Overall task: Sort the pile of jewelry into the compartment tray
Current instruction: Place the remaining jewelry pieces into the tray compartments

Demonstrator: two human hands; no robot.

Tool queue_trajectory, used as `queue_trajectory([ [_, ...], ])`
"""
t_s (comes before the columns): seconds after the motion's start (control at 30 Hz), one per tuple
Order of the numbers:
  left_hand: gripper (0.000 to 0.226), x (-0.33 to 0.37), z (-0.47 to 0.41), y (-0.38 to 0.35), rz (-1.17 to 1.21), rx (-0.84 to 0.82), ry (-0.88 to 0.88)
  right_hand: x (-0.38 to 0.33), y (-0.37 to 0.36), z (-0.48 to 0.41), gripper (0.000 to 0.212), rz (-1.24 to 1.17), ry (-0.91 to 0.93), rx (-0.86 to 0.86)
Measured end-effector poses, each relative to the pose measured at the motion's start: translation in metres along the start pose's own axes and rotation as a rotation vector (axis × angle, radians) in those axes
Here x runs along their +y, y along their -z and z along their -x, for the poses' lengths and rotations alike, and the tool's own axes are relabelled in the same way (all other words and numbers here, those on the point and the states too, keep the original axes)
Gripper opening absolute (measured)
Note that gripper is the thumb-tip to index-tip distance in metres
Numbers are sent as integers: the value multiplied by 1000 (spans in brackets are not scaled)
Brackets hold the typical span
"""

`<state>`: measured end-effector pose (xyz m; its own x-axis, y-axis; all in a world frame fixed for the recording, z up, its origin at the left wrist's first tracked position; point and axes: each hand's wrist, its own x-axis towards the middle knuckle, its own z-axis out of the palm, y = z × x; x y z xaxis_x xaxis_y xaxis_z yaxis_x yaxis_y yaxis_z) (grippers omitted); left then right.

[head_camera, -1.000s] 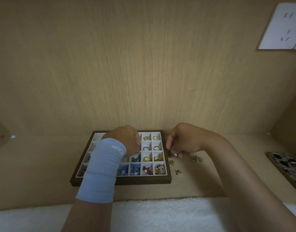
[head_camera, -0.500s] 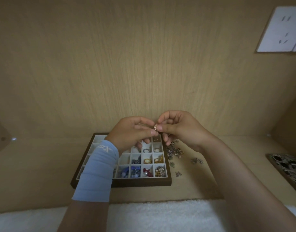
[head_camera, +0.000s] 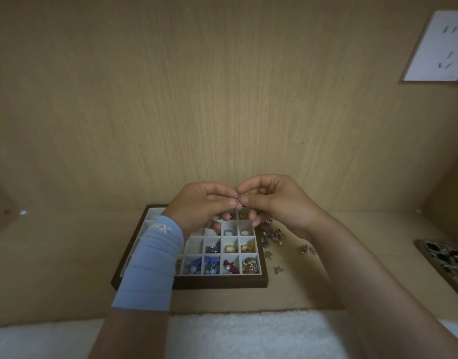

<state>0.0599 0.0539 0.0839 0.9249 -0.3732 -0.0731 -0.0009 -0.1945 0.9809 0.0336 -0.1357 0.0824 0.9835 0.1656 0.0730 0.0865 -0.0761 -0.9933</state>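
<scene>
A dark wooden compartment tray (head_camera: 220,283) with white dividers lies on the light wood surface. Its near and right cells hold rings, blue beads, red beads and gold pieces. Loose jewelry (head_camera: 272,233) is scattered just right of the tray. Above the tray's far right corner, my left hand (head_camera: 202,206) and my right hand (head_camera: 272,200) meet fingertip to fingertip, both pinching one small silvery piece (head_camera: 237,199). A light blue sleeve (head_camera: 153,263) covers my left wrist and hides the tray's left cells.
A wood panel wall rises right behind the tray. A patterned dark object (head_camera: 448,263) lies at the right edge. White fluffy fabric (head_camera: 248,335) runs along the near edge. A white socket plate (head_camera: 440,47) sits upper right on the wall.
A second ago my left hand was over the tray and my right hand was down at the loose pile. Both hands rose and came together, holding the small piece between them.
</scene>
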Motion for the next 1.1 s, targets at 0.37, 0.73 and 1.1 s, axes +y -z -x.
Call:
queue_trajectory([
  [0.37, 10, -5, 4, 16, -78, 52, -17, 9, -23, -3, 4, 169, 103, 121],
  [0.73, 11, -24, 28, 26, -11, 175, -67, 23, -50, -18, 3, 369, 213, 153],
  [1.1, 32, -74, 26, 51, -806, 366, -97, 30, -82, -44, 14, 1225, 227, -138],
])
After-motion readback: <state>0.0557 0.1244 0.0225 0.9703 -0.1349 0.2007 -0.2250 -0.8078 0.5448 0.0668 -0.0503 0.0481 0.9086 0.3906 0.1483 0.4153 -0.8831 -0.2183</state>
